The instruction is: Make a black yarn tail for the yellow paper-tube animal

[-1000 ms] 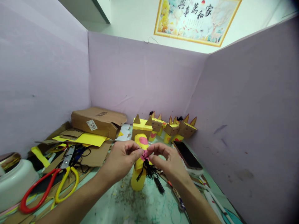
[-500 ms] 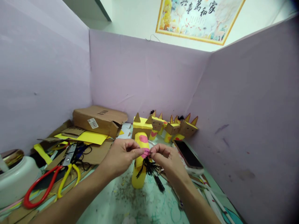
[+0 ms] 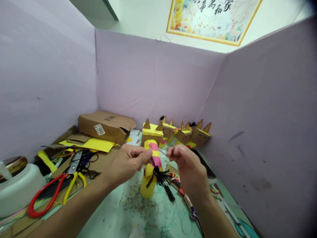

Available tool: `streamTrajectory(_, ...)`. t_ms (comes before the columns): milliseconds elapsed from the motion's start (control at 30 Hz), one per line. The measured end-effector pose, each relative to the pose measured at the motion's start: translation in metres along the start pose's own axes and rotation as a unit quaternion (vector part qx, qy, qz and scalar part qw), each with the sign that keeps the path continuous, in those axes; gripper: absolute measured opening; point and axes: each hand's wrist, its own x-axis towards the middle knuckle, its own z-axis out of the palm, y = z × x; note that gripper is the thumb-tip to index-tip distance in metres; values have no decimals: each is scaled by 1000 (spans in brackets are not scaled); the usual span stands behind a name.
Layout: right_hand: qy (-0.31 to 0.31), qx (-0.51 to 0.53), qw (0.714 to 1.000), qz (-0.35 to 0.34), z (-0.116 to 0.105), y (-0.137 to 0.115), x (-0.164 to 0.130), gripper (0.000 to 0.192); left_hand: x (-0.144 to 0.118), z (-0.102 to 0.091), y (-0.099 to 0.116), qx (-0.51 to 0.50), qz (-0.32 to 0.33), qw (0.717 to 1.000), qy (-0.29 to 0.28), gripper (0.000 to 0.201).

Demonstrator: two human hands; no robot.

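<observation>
Between hands (image 3: 158, 160): black yarn tuft (image 3: 158, 175) (walls close).

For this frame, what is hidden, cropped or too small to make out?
Head view only:
- Phone: mostly hidden behind the right hand.
- What the left hand pinches above the black yarn tuft: too thin to identify.
- Wall picture: cut by the top edge.
- Label on the cardboard box: too small to read.
- White container: cropped at the left edge.
</observation>
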Motion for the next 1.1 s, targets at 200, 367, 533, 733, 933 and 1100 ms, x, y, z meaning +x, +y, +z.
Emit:
streamTrajectory(200,99,-52,993,27,-17,-7,5,12,-1,-17,3,-90,65,982,151,31)
streamTrajectory(367,101,-182,977,41,-28,-3,-19,16,2,-23,2,94,26,989,109,13)
streamTrajectory(533,95,-232,967,45,-27,0,-38,20,-4,-16,1,146,149,976,-55,46)
streamTrajectory(733,-32,-295,953,52,-17,4,-53,30,-35,-20,27,212,204,906,-304,39)
streamTrajectory(933,-131,-493,845,-159,0,5,-56,67,-44,-44,36,110,147,844,-504,29)
streamTrajectory(1100,-147,-593,754,-240,16,16,-50,72,-13,-51,8,169,160,925,-300,29)
